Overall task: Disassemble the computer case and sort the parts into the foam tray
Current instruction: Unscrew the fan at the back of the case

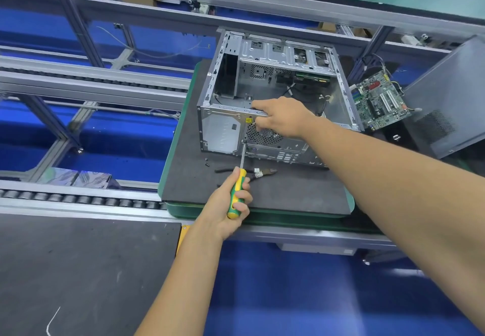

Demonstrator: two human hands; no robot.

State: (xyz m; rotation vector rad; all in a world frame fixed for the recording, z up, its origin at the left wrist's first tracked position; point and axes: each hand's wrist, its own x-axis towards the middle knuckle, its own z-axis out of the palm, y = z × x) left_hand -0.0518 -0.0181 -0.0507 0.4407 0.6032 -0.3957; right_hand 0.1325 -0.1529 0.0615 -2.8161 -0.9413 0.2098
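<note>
The computer case point(273, 94) is laid on its side on the dark foam pad point(262, 191), open face up, so the rear panel is turned toward the person and its screws can be reached straight on. The screwdriver point(237, 191) is gripped in the left hand point(225, 204), fingers wrapped fully round the chunky yellow-and-green handle, and the thin steel shaft is aimed up at a screw just beside the round perforated fan grille point(263, 136); looks like a rear-panel screw is being worked on, probably one of the fan's. The case is steadied by the right hand point(282, 118), which is hooked over the top rim of the rear panel with the fingers curled onto the edge, presumably so the box isn't shoved back by the driver's push. The shell is bare stamped sheet metal, matte grey, full of slots and punched vents, sharp-edged by the look of it. A pair of cutters point(252, 173) and a few small dark screws point(206, 164) are left on the pad near the driver tip. The green motherboard point(378, 99) is already out, propped just right of the case against a grey side panel point(446, 99).
</note>
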